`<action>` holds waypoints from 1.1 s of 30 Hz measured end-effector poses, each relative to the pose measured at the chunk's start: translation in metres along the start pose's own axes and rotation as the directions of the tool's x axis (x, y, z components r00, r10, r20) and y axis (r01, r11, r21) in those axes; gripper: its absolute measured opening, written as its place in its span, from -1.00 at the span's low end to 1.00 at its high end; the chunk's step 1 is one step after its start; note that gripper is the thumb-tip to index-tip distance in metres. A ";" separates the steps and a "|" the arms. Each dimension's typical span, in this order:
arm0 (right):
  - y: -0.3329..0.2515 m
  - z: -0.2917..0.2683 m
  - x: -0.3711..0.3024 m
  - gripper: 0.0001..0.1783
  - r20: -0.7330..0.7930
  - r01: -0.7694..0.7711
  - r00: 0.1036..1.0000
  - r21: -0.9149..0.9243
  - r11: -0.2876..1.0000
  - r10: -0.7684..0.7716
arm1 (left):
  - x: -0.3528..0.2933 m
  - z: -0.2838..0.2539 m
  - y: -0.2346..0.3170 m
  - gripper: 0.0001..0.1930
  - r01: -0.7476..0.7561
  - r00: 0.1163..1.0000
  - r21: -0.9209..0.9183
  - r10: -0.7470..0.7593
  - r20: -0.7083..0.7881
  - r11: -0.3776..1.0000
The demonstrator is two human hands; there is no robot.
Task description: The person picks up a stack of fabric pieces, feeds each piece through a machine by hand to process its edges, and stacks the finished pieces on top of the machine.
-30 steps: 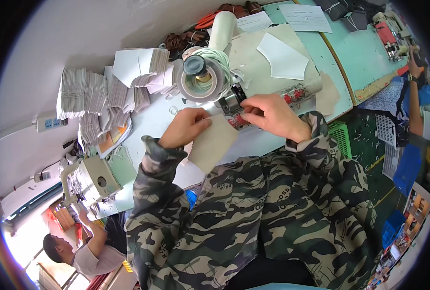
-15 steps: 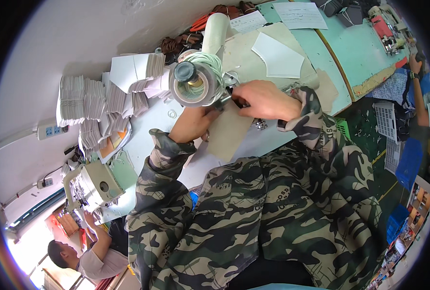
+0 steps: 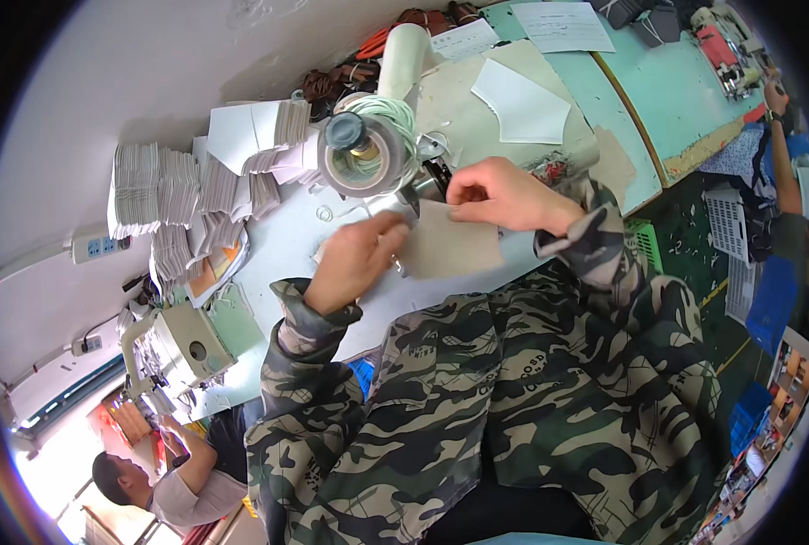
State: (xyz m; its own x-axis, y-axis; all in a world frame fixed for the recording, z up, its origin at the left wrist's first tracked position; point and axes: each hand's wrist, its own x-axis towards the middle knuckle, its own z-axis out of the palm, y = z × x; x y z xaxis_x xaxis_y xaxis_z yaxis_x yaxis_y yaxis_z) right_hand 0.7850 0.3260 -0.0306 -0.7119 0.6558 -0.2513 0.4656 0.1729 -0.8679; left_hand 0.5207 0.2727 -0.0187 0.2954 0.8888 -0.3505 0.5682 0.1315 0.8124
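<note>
A beige flat piece (image 3: 454, 243), like card or stiff fabric, lies in front of the off-white sewing machine (image 3: 404, 64). My right hand (image 3: 509, 198) pinches its upper edge between thumb and fingers. Beside its left edge is my left hand (image 3: 354, 259), smeared by motion, so whether its fingers grip the piece cannot be made out. The machine's metal working end (image 3: 433, 180) sits just above the piece, close to my right fingertips. A coil of pale green cord (image 3: 391, 118) hangs round the machine's top, next to a dark round knob (image 3: 345, 133).
Stacks of white cut pieces (image 3: 159, 186) stand against the wall on the left. A single white cut piece (image 3: 522, 104) lies on a beige board (image 3: 450, 104) behind my right hand. Another person (image 3: 173, 477) works at a second machine (image 3: 182, 345), lower left. A green basket (image 3: 643, 243) stands to the right.
The beige piece has come away from the machine's working end, turning and shifting right. My right hand has moved right with it, and my left hand has moved down and left.
</note>
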 end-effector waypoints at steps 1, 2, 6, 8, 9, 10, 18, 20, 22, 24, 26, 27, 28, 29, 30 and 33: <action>0.006 0.011 -0.003 -0.77 -0.067 -0.036 0.996 0.224 0.974 0.052 | -0.002 -0.001 -0.003 -0.75 -0.059 0.986 0.020 0.055 0.159 0.998; 0.011 0.024 -0.005 -0.79 -0.120 -0.056 0.985 0.438 0.897 0.121 | -0.004 -0.003 -0.006 -0.75 -0.120 0.943 0.029 0.105 0.315 0.992; -0.009 0.050 0.000 -0.78 0.041 -0.173 0.985 0.277 0.945 0.169 | 0.013 -0.025 -0.039 -0.83 0.240 0.896 -0.314 -0.084 0.437 0.919; -0.016 0.053 0.007 -0.78 0.169 -0.243 0.965 0.299 0.923 0.199 | 0.029 -0.046 -0.051 -0.89 0.270 0.852 -0.246 -0.111 0.512 0.931; -0.014 0.051 0.010 -0.78 0.018 -0.131 0.991 0.144 0.981 0.130 | 0.034 -0.054 -0.054 -0.89 0.286 0.861 -0.171 -0.175 0.477 0.943; -0.012 0.047 0.011 -0.78 -0.125 -0.042 0.991 -0.031 0.999 0.038 | 0.039 -0.058 -0.053 -0.90 0.301 0.867 -0.096 -0.230 0.442 0.949; 0.000 0.012 0.012 -0.61 -0.354 0.072 0.915 -0.323 0.944 -0.191 | 0.047 -0.039 0.020 -0.70 -0.059 0.975 0.238 0.004 0.223 0.969; -0.001 -0.003 0.024 -0.53 -0.293 0.009 0.950 -0.309 0.951 -0.104 | 0.046 -0.019 0.012 -0.70 -0.079 0.987 0.157 0.056 0.150 0.984; 0.012 -0.022 0.033 -0.58 -0.170 0.113 0.973 -0.246 0.963 -0.158 | 0.041 -0.021 0.017 -0.72 0.070 0.969 0.169 -0.108 0.221 0.983; -0.002 -0.057 0.010 -0.62 -0.157 0.057 0.981 -0.308 0.950 -0.110 | 0.040 -0.015 -0.005 -0.71 0.213 0.969 0.055 -0.218 0.120 0.975; -0.007 -0.075 -0.011 -0.67 -0.648 0.105 0.664 -0.414 0.904 -0.373 | 0.020 -0.019 -0.054 -0.73 0.173 0.979 0.649 -0.059 -0.194 0.741; 0.012 -0.079 -0.024 -0.67 -0.658 0.070 0.662 -0.424 0.903 -0.360 | 0.017 -0.016 -0.100 -0.73 0.054 0.997 0.754 0.002 -0.073 0.655; 0.024 -0.080 -0.022 -0.68 -0.576 0.019 0.693 -0.586 0.810 -0.433 | -0.012 -0.031 -0.121 -0.74 -0.002 1.000 0.853 0.007 -0.002 0.522; 0.032 -0.077 -0.022 -0.69 -0.489 -0.063 0.738 -0.736 0.674 -0.465 | -0.019 -0.026 -0.126 -0.74 -0.003 1.000 0.851 0.008 -0.001 0.525; 0.038 -0.065 -0.026 -0.69 -0.488 -0.065 0.740 -0.737 0.673 -0.463 | -0.023 -0.021 -0.130 -0.73 0.011 1.000 0.844 -0.007 -0.009 0.536; 0.011 -0.007 -0.035 -0.68 -0.523 0.010 0.819 -0.400 0.916 -0.237 | -0.033 -0.008 -0.140 -0.71 0.069 0.996 0.827 0.003 -0.085 0.558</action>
State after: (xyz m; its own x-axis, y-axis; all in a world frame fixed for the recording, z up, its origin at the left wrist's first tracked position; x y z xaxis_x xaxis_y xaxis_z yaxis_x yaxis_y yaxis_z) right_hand 0.8182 0.3100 -0.0283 -0.4180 0.8803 0.2242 0.6302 0.4588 -0.6264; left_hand 0.4253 0.2290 -0.1171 0.2305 0.9234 -0.3068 0.9726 -0.2283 0.0435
